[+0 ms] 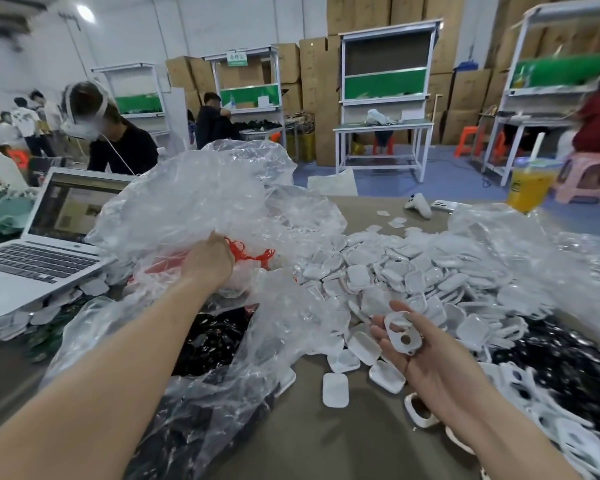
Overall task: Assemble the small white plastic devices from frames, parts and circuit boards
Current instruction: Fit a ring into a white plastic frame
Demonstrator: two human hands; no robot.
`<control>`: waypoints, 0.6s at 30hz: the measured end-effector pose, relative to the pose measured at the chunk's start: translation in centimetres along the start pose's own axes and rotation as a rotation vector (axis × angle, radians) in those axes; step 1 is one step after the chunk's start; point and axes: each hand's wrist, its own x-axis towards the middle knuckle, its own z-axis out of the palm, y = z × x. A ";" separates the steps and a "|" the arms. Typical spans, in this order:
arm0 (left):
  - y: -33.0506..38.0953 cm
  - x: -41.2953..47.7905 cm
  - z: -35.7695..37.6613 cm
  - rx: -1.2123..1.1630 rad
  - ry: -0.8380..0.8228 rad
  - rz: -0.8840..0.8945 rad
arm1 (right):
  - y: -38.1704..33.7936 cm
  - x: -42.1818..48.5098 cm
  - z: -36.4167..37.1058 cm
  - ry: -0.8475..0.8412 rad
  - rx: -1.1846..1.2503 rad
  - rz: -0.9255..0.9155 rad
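Hands first: your left hand (208, 259) is sunk into a crumpled clear plastic bag (194, 202) at the middle left of the bench (326, 445). Its back is toward you and its fingers curl out of sight, so you cannot tell whether they grip the red cords (253, 252) bunched just beside its knuckles inside the bag. Your right hand (433, 362) is well apart from it, low on the right and turned palm up, holding a white frame (403, 336) pinched between thumb and fingers. The frame has one small round hole and one larger opening, and it is held above the bench, not resting on it. Behind and around that hand spreads a heap of white covers (413, 271), rounded rectangles lying at every angle, which runs from the middle of the bench to a second clear bag (534, 244) on the right. A single cover (335, 389) lies flat by itself nearer you, and a second frame (420, 412) lies on the bench just under your right wrist. Black parts (215, 337) show dark beneath the plastic beside your left forearm. An open laptop (42, 251) stands at the far left, close against the first bag. Near the far edge lie a white game controller (420, 204) and, further right, a cup of orange drink (530, 188) with a straw. Across the bench a person (118, 147) in black, wearing a headset, bends forward.
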 end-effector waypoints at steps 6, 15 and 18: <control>0.7 -1.0 -0.3 0.118 -0.072 0.013 | -0.1 -1.9 -2.1 -0.026 -0.020 0.020; 3.1 -8.6 -3.2 -0.527 0.467 -0.068 | -0.6 -4.0 -4.3 -0.042 -0.128 -0.033; 5.5 -16.4 -1.7 -0.928 0.583 0.192 | -0.6 -4.5 -5.3 -0.033 -0.145 -0.079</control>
